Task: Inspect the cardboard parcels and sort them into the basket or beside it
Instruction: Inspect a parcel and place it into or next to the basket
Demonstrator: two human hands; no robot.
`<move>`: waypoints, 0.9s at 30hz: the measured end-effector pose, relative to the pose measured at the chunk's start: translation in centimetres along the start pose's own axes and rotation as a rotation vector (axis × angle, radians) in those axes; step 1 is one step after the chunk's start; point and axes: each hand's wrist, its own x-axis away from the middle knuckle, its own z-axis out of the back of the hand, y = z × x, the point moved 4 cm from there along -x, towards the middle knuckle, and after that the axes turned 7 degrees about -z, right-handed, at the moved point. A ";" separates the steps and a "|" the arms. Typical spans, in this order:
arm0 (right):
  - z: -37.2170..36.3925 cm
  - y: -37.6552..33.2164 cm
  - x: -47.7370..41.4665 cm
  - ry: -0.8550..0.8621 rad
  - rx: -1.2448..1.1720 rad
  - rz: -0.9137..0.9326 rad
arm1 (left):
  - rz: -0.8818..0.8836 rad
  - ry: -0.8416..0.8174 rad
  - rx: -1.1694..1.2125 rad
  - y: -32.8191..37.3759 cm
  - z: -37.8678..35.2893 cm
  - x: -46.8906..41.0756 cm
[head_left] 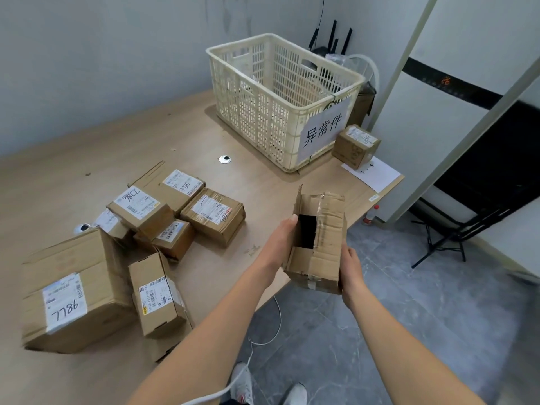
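Torn parcel (324, 249) held over the desk's (131, 147) right edge
The left grip (277, 247) and right grip (352, 270) clasp it from either side; the white basket (263, 112) stands at the far right corner, sealed parcels (140, 229) heaped near the left edge.

Held both bare forearms stretched from the bottom edge toward centre right; clamped the parcel (328, 226) between left grip (279, 244) and right grip (352, 270).

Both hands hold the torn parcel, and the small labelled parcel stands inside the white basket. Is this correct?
Not quite. The head view shows the small labelled parcel beside the white basket, on a sheet of paper. The left hand and right hand do hold the torn parcel.
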 end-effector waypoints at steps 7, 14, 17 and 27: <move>-0.9 -1.9 -0.6 0.160 0.096 0.099 | 0.005 -0.034 0.032 0.5 0.0 -2.2; -1.3 -4.1 -1.0 0.261 0.152 0.177 | -0.057 -0.001 -0.114 -2.5 1.1 -6.0; -0.6 -4.5 -1.6 0.263 0.143 0.160 | -0.092 -0.024 -0.084 -1.7 0.2 -6.8; 4.9 -7.2 -5.3 0.244 0.058 0.152 | -0.149 0.035 -0.404 -2.1 -6.8 -13.5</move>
